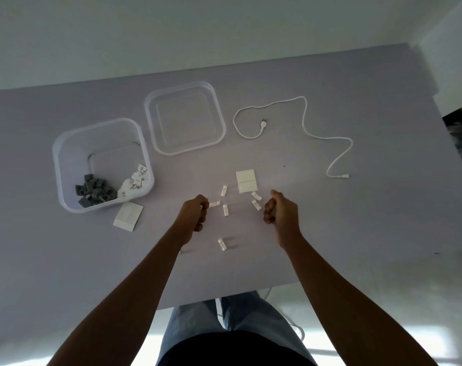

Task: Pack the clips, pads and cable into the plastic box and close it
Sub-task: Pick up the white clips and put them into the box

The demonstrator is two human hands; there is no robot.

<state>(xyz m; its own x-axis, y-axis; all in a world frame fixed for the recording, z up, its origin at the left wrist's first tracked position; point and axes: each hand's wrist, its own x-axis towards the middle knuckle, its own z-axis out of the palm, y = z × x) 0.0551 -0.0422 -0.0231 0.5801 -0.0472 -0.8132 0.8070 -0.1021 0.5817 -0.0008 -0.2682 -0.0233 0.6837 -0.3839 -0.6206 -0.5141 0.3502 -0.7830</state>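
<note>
Head view: curled hands (195,216) beside loose white clips (224,210), perhaps unlabelled.

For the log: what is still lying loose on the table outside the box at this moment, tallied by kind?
Loose white clips: 6 visible
Pad sheets: 2
Cable: 1
Lid: 1
Total: 10

Both hands are curled; whether they hold more clips cannot be told. Clips inside the plastic box are not counted.
</note>
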